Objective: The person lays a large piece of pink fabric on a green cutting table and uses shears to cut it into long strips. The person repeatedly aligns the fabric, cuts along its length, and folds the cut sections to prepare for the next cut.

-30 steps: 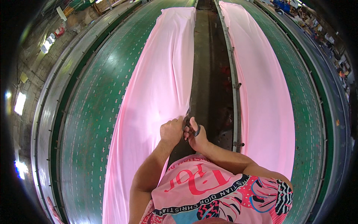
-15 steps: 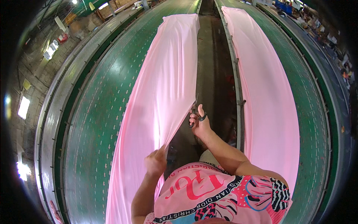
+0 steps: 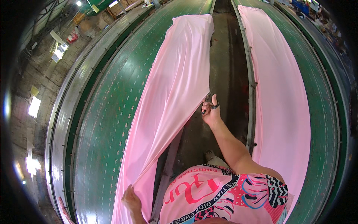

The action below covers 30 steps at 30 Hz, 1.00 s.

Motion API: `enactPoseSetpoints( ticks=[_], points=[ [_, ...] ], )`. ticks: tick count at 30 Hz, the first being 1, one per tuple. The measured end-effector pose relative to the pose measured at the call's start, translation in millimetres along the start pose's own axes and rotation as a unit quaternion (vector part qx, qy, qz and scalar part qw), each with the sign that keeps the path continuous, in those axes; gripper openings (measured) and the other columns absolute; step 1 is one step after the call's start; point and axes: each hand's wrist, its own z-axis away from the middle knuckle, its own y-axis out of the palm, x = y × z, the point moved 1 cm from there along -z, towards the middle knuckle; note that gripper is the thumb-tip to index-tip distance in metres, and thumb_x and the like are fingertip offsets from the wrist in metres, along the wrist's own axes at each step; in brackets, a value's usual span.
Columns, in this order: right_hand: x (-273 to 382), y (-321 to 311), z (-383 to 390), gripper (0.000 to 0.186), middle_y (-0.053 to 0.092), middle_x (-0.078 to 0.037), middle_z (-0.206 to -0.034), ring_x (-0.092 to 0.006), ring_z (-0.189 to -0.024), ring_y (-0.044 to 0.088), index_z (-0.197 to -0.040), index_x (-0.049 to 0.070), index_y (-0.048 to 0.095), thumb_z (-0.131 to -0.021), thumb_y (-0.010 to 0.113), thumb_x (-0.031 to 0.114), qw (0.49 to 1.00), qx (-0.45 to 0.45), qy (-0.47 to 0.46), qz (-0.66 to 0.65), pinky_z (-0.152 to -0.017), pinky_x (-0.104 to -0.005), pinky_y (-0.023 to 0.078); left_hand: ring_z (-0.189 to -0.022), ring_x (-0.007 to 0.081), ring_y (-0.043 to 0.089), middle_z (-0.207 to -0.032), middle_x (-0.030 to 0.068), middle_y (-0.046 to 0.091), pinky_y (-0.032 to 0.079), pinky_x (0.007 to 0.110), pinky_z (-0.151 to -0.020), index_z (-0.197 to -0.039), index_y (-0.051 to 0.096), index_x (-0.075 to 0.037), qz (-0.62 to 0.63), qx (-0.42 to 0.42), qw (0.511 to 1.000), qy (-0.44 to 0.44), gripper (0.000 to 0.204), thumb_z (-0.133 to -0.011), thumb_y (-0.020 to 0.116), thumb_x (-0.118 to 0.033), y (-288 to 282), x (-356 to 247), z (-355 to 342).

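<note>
Head view: dark aisle (image 3: 232,56) is dividing green counters (image 3: 112,93); left fingers (image 3: 129,190) are pinching the edge of left-hand pink fabric (image 3: 173,86), right fingers (image 3: 206,106) are gripping scissors (image 3: 215,106) at that edge.

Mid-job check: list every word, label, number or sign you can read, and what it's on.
Red lettering on the pink patterned shirt: partly legible, wording withheld.
White lettering on its black band: likewise.
Left pink cloth, right pink cloth: no lettering visible.
Background clutter: too small and blurred to read.
</note>
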Motion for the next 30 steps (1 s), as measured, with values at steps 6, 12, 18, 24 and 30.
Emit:
enactPoseSetpoints(
  ticks=[6,12,18,24,30],
  points=[
    [48.4,45.5,-77.7,0.055,0.062,0.002,-0.074,-0.0131,-0.06,0.06,-0.098,0.008,0.067,-0.093,0.075,0.062,0.999,0.052,-0.015,-0.002,-0.057,-0.0266,0.049,-0.082,0.0416,0.074,-0.091,0.0218,0.076,0.057,0.05,-0.07,-0.106,0.077,0.001,-0.072,0.006,0.991,-0.108,0.02,-0.101,0.065,-0.014,15.7,39.6,-12.5],
    [29.6,66.9,-74.0,0.058,0.064,0.001,-0.076,-0.0109,-0.062,0.058,-0.102,0.008,0.069,-0.091,0.076,0.064,0.995,0.079,-0.016,0.052,-0.058,-0.026,0.046,-0.088,0.0401,0.073,-0.093,0.0208,0.076,0.056,0.051,-0.079,-0.107,0.077,-0.001,-0.136,0.179,0.962,-0.154,0.023,-0.096,0.071,-0.02,73.4,82.5,-43.5],
    [53.3,75.6,-67.0,0.052,0.061,0.001,-0.075,-0.0126,-0.061,0.056,-0.096,0.008,0.066,-0.091,0.08,0.058,0.995,0.033,-0.044,0.079,-0.06,-0.0259,0.05,-0.095,0.0369,0.068,-0.097,0.0162,0.07,0.055,0.049,-0.086,-0.119,0.074,-0.002,0.029,0.197,0.98,-0.026,0.037,-0.085,0.079,-0.015,135.4,35.6,-125.9],
    [77.4,69.0,-80.1,0.05,0.059,0.002,-0.073,-0.0152,-0.063,0.058,-0.096,0.009,0.066,-0.094,0.076,0.059,0.989,0.053,-0.01,0.138,-0.062,-0.0304,0.049,-0.098,0.0374,0.068,-0.105,0.0164,0.071,0.056,0.047,-0.087,-0.119,0.074,-0.004,0.273,0.142,0.949,0.062,0.037,-0.082,0.08,-0.005,218.4,-95.6,-196.4],
    [71.5,58.9,-80.6,0.044,0.06,0.002,-0.074,-0.0148,-0.065,0.057,-0.098,0.015,0.065,-0.099,0.069,0.058,0.983,0.041,-0.005,0.178,-0.063,-0.0313,0.047,-0.106,0.0374,0.07,-0.117,0.0179,0.071,0.058,0.048,-0.092,-0.144,0.059,-0.007,0.322,0.225,0.905,0.165,0.06,-0.088,0.079,-0.016,276.9,-245.4,-258.7]
  ],
)
